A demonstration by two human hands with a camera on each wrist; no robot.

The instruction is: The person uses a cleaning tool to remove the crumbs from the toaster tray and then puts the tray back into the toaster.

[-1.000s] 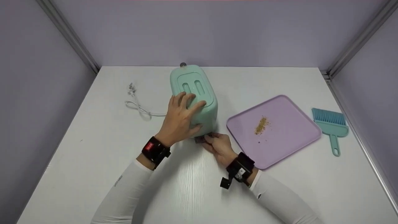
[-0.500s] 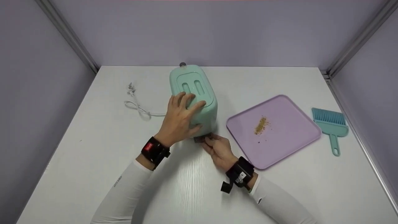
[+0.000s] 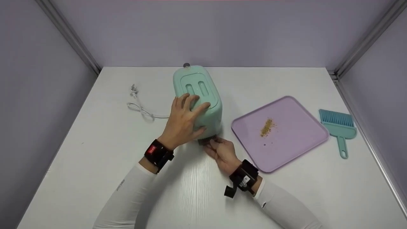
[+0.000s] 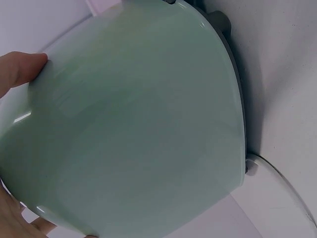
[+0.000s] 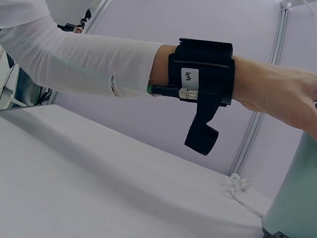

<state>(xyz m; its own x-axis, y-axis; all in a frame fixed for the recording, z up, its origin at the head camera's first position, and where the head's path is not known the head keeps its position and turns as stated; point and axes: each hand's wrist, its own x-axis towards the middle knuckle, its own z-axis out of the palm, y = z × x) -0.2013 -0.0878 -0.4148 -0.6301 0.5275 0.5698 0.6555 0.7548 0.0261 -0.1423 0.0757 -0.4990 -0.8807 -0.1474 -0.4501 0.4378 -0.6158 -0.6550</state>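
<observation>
A mint-green toaster point(image 3: 211, 119) stands upright at the middle of the white table, two oval recesses in its top and a dark knob at its far end. My left hand point(image 3: 183, 122) grips it from above, fingers spread and bent over the top, thumb on the near end. The left wrist view has the toaster's smooth side point(image 4: 138, 119) filling most of it. Low at the near end, my right hand point(image 3: 225, 155) pinches the edge of a dark, thin crumb tray point(image 3: 205, 141) at the base. The right fingertips are partly hidden under the toaster.
Right of the toaster lies a lilac tray point(image 3: 299, 140) with a small heap of yellowish crumbs point(image 3: 267, 128). Beyond it rests a teal hand brush point(image 3: 338, 128). A white cord with a plug point(image 3: 140, 108) runs left from the toaster. Walls point(image 3: 216, 35) enclose the table's back and sides.
My right hand and wrist have shifted very slightly at the crumb tray. The left hand keeps the same hold, and the toaster stays in place.
</observation>
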